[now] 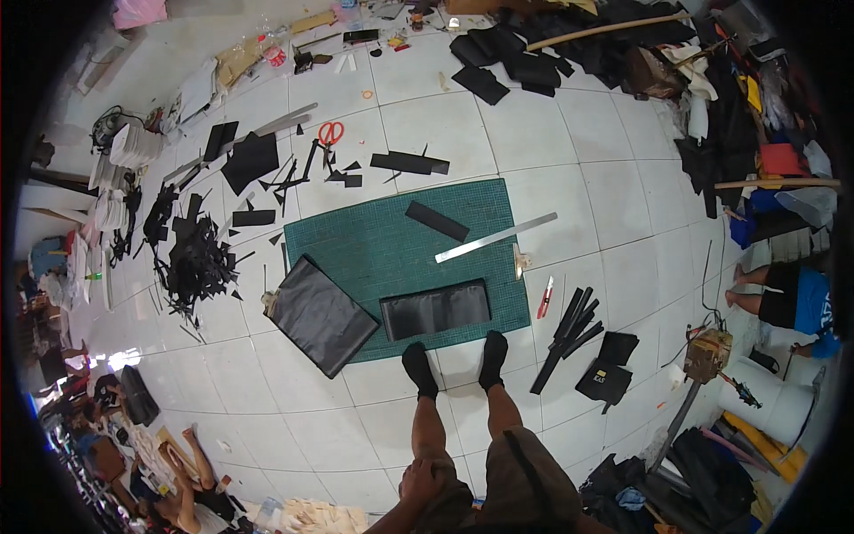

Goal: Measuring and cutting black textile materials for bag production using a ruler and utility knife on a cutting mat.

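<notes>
My left hand (422,481) rests against the left leg of my brown shorts (525,472); its fingers look loosely laid and nothing shows in them. My right hand is out of view. Beyond my black-socked feet lies a green cutting mat (347,227). On its near edge is a folded black sheet piece (436,309), and a larger black rectangular piece (323,313) overlaps its left corner. A narrow black strip (437,221) and a steel ruler (496,237) lie farther up the mat. To its right are a red cutter knife (545,297) and several black strips (569,334).
Black scraps (200,258) pile up at the left. Orange-handled scissors (330,135) lie beyond the mat among offcuts. Black pieces (605,369) lie on the tiles at right. A person in blue (805,307) sits at the far right; another person (191,498) is at lower left.
</notes>
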A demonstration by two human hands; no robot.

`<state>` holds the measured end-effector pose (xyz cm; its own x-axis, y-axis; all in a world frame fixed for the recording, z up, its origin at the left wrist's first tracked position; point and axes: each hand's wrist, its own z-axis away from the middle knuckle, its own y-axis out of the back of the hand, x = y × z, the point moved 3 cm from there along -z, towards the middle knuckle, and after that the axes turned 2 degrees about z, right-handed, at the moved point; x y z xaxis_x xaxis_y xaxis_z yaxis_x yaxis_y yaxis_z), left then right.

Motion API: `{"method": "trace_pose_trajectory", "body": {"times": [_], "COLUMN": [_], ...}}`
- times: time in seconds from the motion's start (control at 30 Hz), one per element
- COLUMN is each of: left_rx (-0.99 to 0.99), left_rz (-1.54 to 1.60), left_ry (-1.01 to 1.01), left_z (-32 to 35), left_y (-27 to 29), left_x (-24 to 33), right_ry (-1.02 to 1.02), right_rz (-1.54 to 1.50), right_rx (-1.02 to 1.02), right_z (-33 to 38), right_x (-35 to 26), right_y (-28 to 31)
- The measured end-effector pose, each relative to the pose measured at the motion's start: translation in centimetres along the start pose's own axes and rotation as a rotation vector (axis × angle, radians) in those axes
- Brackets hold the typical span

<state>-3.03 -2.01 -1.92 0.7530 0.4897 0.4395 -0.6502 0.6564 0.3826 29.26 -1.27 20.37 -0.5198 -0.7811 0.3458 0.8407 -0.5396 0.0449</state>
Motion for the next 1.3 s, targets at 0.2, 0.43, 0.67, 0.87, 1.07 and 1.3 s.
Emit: {"method": "trace_pose_trajectory", "body": {"times": [0.2, 0.43, 0.67, 0.87, 1.07, 1.3], "left_rx": [-0.063, -0.051, 0.006, -0.393, -0.925, 0.398], "left_rz": [-0.008, 0.036, -0.104, 0.169, 0.308, -0.012], "left_ry": [0.03, 0.1, 0.079, -0.033, -0.181, -0.207], "left_z": [-0.6, -0.3, 0.4, 2.9, -9.8, -35.7], "left_y": [1.0, 0.3, 2.7, -1.7, -2.4, 13.3], "left_x": [0.1, 0.9, 8.8, 7.2, 3.2, -5.3], "right_ry": [-0.168, 1.288, 1.071, 0.218, -0.015, 1.59], "right_rz": [-0.094, 1.221, 2.07, 2.163, 2.293, 2.004], "right_rx": [0.125, -0.109, -0.031, -0.378, -0.43, 0.045], "right_z": [1.2, -1.1, -6.3, -5.7, -10.4, -30.7], "right_x": [0.9, -1.8, -12.0, -14.3, -20.4, -43.6], "right_y": [1.2, 12.9, -2.0, -4.0, -10.0, -22.6]}}
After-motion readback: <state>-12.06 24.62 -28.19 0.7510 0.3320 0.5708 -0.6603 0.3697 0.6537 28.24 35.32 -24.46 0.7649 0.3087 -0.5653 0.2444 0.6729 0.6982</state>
